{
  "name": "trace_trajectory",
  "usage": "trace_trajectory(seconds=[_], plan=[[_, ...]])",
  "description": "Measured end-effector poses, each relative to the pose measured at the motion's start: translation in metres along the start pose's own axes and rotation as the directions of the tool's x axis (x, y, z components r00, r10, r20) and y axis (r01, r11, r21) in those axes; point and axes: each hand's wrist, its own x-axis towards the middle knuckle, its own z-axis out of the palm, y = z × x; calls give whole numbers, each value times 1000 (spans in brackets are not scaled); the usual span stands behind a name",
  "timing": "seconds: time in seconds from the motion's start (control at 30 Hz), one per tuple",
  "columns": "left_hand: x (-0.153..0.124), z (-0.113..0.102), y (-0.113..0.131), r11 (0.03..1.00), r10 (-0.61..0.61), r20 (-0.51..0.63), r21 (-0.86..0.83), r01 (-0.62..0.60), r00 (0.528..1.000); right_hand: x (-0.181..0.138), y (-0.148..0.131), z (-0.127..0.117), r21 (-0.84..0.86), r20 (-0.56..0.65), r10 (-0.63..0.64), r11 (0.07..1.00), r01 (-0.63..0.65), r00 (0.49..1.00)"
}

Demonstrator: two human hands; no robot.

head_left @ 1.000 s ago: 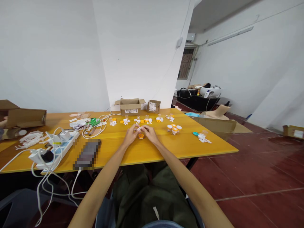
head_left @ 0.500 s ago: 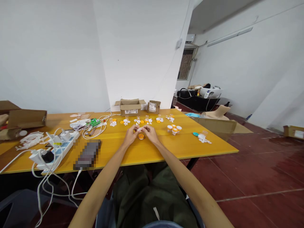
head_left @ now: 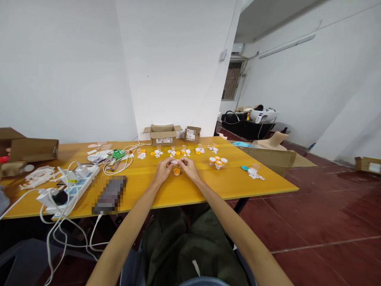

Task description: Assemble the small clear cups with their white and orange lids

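Your left hand [head_left: 162, 171] and right hand [head_left: 188, 168] were close together over the table [head_left: 196, 186], fingers curled in narrow grips, both holding one small white piece [head_left: 174, 162] between their fingertips. Its finer shape was too small to make out. An orange cup [head_left: 176, 171] stood on the wood right by your hands, on your side of the white piece; you could not tell whether any finger touched it. To your right, a cluster of jars [head_left: 218, 163] stood together with white and orange tops, and farther right lay a teal ring [head_left: 244, 168] beside a heap of white parts [head_left: 255, 173]. Beyond your hands, clear cups, orange rings and more white bits ran in a row before two boxes [head_left: 164, 140]. The phone [head_left: 109, 194] lay well to your left, beside the power strip [head_left: 74, 190].
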Motion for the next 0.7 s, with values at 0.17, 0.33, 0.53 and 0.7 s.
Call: trace_trajectory(seconds=[0.17,0.33,0.53,0.7], plan=[[0,0,1,1000,3,10,15,-3,1000,0,-4,1,58,3,9,998,-9,1000],[-1,-1,1,994,72,38,75,-74,997,-1,-9,-1,109,5,22,994,-23,1000],[-2,-1,0,982,117,81,140,-128,990,-2,-13,-1,156,8,53,986,-53,999],[-2,0,-2,965,165,115,188,-185,979,-2,-16,1,196,1,69,978,-68,998]])
